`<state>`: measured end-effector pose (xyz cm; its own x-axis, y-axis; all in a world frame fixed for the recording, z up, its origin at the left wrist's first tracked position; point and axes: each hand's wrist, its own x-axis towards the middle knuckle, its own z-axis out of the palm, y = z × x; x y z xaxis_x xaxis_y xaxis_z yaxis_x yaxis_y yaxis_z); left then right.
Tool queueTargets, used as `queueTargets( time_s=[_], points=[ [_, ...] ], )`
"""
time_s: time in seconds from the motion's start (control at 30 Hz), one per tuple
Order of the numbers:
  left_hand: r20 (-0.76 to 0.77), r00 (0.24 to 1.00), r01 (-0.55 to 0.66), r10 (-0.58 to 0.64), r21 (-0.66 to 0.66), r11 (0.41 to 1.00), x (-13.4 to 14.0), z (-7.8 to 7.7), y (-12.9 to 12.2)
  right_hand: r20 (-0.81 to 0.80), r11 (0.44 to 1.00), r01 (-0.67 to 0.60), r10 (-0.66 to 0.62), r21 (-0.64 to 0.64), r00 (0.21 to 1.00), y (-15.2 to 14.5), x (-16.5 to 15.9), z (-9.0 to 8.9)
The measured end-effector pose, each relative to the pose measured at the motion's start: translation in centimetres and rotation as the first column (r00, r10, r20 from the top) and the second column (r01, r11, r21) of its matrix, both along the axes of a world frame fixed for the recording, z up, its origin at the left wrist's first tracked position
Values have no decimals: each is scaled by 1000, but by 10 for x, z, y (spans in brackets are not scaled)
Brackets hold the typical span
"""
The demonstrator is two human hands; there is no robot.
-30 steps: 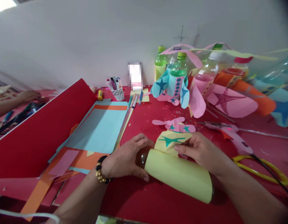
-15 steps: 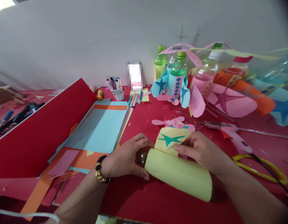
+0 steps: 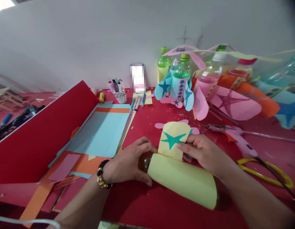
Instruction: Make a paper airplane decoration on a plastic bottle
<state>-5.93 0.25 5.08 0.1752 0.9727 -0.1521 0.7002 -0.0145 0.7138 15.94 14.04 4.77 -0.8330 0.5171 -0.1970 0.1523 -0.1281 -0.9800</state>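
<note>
Near the front edge of the counter [image 3: 147, 208], holds a brown bottle [image 3: 144, 163] on its side, slanting from the rounded end at left down toward the front at right. Wraps the left hand [image 3: 128, 163] over that rounded end, thumb spread well apart from the fingers and touching the near side. Pinches a yellow paper fin [image 3: 174, 153] at its right edge between thumb and fingers of the right hand [image 3: 203, 149]. Stands the fin up, green star [image 3: 171, 140] facing forward, lower edge touching the yellow wrap [image 3: 183, 181] around the bottle. Cannot tell whether that edge is stuck.

Has pink cut-outs [image 3: 159, 125] just behind the fin and a pink glue gun [image 3: 240, 136], red light on, toward the right edge of the counter. Faces decorated bottles [image 3: 182, 76] crowded toward the back right corner, plus a pen cup [image 3: 120, 97] and loose markers [image 3: 137, 103] near the back edge. Has blue paper [image 3: 99, 130] left of the left hand, beside a slanted red board [image 3: 54, 127] nearer the left edge.
</note>
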Motion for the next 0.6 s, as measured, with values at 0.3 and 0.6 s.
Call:
queueTargets(
  time_s=[0.3, 0.6],
  points=[
    [-31, 999, 16, -15, 42, 999, 5, 1, 0, 13, 1000, -31, 31, -1, 999, 2, 2, 0],
    [-94, 996, 11, 2, 137, 990, 8, -2, 2, 30, 995, -15, 18, -94, 999, 3, 8, 6]
  ],
)
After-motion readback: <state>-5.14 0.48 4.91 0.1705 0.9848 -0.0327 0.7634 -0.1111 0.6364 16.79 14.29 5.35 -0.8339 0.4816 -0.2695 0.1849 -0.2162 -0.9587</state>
